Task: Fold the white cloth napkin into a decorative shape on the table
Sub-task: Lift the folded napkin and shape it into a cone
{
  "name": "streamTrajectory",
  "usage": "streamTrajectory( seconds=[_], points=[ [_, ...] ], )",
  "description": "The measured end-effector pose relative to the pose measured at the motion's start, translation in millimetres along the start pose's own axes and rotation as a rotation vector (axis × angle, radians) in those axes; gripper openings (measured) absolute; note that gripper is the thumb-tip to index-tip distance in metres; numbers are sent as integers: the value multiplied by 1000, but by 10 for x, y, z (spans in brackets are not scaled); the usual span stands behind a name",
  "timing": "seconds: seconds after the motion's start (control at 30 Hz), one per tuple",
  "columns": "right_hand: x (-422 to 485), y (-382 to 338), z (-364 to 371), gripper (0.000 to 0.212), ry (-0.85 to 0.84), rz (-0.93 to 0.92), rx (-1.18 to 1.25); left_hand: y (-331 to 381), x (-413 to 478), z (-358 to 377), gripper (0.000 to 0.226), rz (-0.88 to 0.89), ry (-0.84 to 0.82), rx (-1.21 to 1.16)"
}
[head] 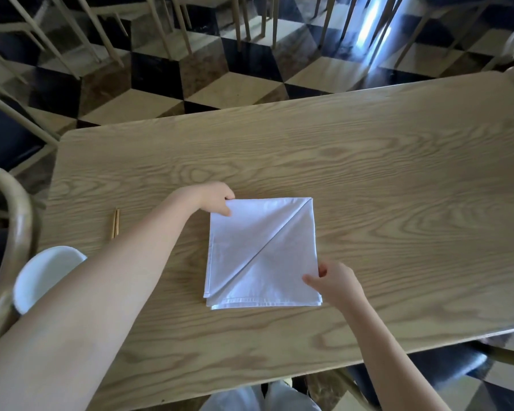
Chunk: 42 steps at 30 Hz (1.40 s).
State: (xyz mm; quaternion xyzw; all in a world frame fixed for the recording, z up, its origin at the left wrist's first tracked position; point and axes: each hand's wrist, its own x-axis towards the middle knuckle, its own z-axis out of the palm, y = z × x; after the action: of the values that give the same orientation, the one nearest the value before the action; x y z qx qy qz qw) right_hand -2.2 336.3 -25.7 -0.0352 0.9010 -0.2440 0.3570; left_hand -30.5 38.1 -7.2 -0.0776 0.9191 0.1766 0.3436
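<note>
A white cloth napkin point(261, 253) lies flat on the wooden table point(398, 179), folded to a square with a diagonal crease running from its far right corner to its near left corner. My left hand point(215, 197) pinches the far left corner of the napkin between thumb and fingers. My right hand point(337, 281) rests on the near right corner, thumb on top of the cloth and fingers at the edge.
A pair of wooden chopsticks point(115, 223) lies on the table to the left. A white bowl point(42, 277) sits at the near left, partly under my left forearm. Chairs point(9, 221) surround the table on a checkered floor.
</note>
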Motion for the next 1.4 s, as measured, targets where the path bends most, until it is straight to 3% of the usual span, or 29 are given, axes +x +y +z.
streamTrajectory(
  seconds=[0.13, 0.27, 0.37, 0.53, 0.73, 1.03, 1.4],
  points=[
    [-142, 158, 112, 15, -3, 4, 140, -193, -109, 75, 43, -65, 45, -184],
    [-133, 218, 106, 9, 160, 10, 428, -332, -224, 220, 28, -85, 137, -423],
    [-62, 205, 35, 13, 270, -8, 576, -367, -313, 364, 29, -111, 235, -641],
    [21, 195, -32, 25, 226, -47, 622, -360, -443, 598, 9, -150, 214, -1137],
    [41, 91, -191, 13, 242, -115, 1010, -305, -549, 575, 4, -96, 383, -1269],
    [114, -263, -670, 19, -16, -281, 1392, -233, -802, 316, 6, -44, 516, -1623],
    [147, -837, -1079, 22, -170, -437, 1406, -261, -1263, -118, 8, 60, 654, -1736]
  ],
)
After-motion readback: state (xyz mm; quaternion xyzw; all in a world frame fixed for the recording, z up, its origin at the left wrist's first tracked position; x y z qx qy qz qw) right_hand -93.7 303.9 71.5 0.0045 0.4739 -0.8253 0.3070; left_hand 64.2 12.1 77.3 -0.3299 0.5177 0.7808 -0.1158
